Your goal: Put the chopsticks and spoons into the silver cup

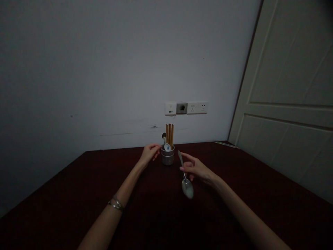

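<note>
My right hand (195,169) pinches a metal spoon (187,188) by its handle, the bowl hanging down toward me above the table. On the left, my left hand (151,153) has its fingers drawn together at the rim of a grey utensil holder (168,159); the exact contact is hard to see in the dim light. Wooden chopsticks (170,135) stand upright in that holder. In front of them leans a white spoon with a blue pattern (167,147), and a small metal spoon (163,135) sticks up at the left.
The dark red table (125,222) reaches back to a pale wall. Sockets and a switch (181,108) are set in the wall above the holder. A white panelled door (288,125) stands at the right, and a flat strip (225,144) lies at the table's far right edge.
</note>
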`<action>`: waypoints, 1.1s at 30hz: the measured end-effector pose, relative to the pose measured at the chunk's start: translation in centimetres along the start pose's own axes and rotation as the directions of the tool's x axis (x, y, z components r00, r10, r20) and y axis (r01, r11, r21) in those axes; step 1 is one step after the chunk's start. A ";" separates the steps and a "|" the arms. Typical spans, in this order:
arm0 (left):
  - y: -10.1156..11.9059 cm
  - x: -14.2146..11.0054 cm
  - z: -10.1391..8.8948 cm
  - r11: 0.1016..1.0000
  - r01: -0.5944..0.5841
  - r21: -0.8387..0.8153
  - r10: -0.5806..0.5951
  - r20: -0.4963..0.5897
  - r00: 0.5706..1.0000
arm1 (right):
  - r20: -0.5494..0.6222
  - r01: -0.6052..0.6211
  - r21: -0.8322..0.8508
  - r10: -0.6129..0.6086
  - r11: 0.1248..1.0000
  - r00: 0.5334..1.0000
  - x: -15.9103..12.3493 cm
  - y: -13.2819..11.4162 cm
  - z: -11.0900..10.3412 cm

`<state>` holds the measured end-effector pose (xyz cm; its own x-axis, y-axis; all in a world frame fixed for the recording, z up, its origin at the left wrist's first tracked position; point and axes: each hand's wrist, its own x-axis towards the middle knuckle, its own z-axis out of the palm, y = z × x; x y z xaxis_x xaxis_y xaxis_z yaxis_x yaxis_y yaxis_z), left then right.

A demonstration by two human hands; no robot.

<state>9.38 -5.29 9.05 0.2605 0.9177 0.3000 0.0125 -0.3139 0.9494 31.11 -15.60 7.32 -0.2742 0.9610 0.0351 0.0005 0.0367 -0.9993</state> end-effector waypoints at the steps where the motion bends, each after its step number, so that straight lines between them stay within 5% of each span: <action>1: 0.4 -0.4 0.7 0.999 0.025 0.037 -0.028 0.090 0.996 | 0.021 0.006 0.002 -0.006 1.000 1.000 -0.1 -0.2 0.3; 4: 0.9 -1.4 2.4 0.990 0.052 0.128 -0.087 0.284 0.955 | 0.067 0.008 0.000 -0.008 1.000 0.998 -0.5 -0.6 0.9; 8: 1.1 -2.2 3.4 0.980 0.027 0.198 -0.101 0.377 0.921 | 0.080 -0.004 -0.014 0.005 1.000 0.997 -0.5 -0.6 1.4; 21: 1.7 -2.9 3.6 0.972 0.233 -0.001 -0.214 0.389 0.896 | 0.111 0.009 -0.026 -0.006 1.000 0.994 -0.1 0.4 1.7; 28: 2.1 -2.2 2.6 0.980 0.188 -0.065 -0.159 0.310 0.937 | -0.024 -0.025 0.037 0.026 0.999 0.999 0.8 1.3 1.4; 33: 2.7 -1.8 1.6 0.981 0.154 -0.116 -0.127 0.210 0.969 | -0.069 -0.082 -0.099 0.076 0.992 0.995 0.9 2.0 1.5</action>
<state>10.50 -8.17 10.92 0.4534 0.8785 0.1505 -0.0600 -0.1384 0.9886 29.39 -15.06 5.34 -0.2060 0.9777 -0.0400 0.1186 -0.0156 -0.9928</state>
